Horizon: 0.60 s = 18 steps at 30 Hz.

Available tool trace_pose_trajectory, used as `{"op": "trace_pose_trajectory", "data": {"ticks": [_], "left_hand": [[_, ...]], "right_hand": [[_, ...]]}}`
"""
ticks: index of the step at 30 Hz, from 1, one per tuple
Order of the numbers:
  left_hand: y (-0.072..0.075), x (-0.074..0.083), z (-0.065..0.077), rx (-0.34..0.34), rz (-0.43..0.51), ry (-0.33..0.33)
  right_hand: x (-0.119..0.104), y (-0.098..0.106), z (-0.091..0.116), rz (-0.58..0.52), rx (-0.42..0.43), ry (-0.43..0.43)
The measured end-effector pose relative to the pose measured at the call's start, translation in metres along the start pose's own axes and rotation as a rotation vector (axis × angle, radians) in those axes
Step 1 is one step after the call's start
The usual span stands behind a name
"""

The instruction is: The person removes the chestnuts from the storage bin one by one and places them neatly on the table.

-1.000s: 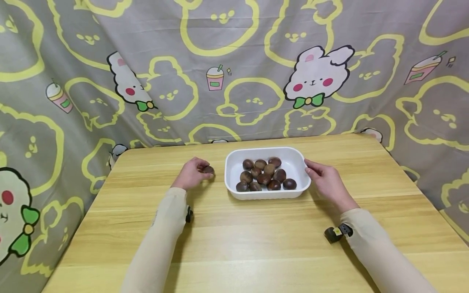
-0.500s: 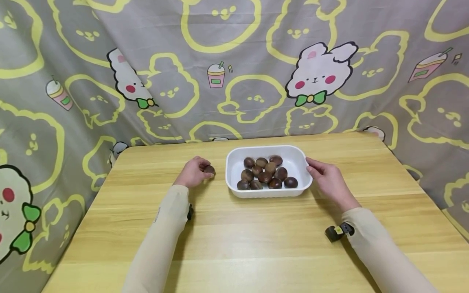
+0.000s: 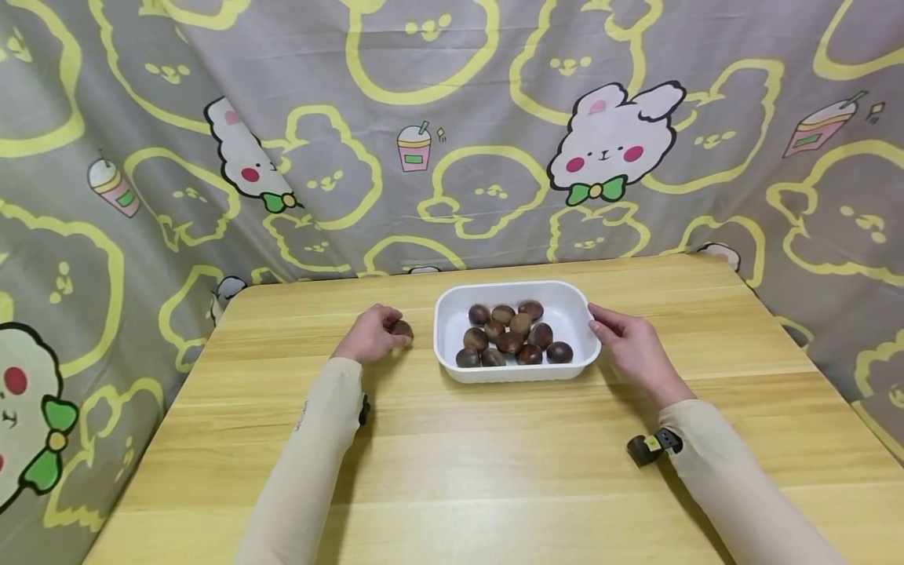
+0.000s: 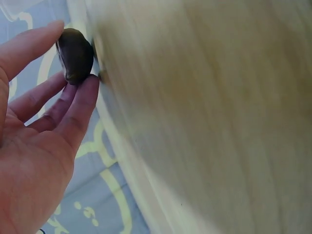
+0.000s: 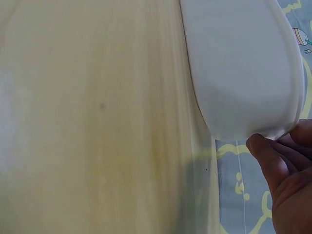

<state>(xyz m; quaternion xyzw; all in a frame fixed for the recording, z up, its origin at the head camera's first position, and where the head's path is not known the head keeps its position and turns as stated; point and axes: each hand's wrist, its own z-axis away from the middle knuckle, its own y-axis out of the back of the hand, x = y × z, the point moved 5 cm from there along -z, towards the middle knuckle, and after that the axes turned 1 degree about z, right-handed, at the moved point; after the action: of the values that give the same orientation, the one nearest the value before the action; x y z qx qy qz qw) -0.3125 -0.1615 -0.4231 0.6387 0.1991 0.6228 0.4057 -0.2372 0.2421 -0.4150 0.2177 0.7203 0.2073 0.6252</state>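
My left hand (image 3: pixel 366 333) pinches a dark brown chestnut (image 3: pixel 402 330) between thumb and fingers, low over the table to the left of a white tray. In the left wrist view the chestnut (image 4: pixel 76 56) sits between thumb tip and fingertips, its glossy side showing. The white tray (image 3: pixel 518 373) bears several brown chestnuts, gathered mostly toward its left and middle. At the tray's right end my right hand (image 3: pixel 631 348) grips the rim with thumb and fingers. From the right wrist, the tray's outer wall (image 5: pixel 243 68) shows, with the thumb against its end.
Beneath everything lies a light wood-grain table (image 3: pixel 494 471). A grey curtain (image 3: pixel 487 102) with yellow outlines and rabbit prints hangs behind it and at both sides. Black straps with small devices (image 3: pixel 644 450) circle the wrists.
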Motion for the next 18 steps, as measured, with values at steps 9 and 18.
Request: {"op": "trace_pose_trajectory", "data": {"ticks": [9,18], "left_hand": [[0.0037,-0.0011,0.0036,0.017,-0.017,0.006],[0.0099,0.0042,0.0063,0.046,0.036,0.014]], "right_hand": [[-0.0007,-0.0001,-0.0019,0.009,0.003,0.001],[-0.0001,0.0003,-0.0016,0.003,0.010,0.009]]}}
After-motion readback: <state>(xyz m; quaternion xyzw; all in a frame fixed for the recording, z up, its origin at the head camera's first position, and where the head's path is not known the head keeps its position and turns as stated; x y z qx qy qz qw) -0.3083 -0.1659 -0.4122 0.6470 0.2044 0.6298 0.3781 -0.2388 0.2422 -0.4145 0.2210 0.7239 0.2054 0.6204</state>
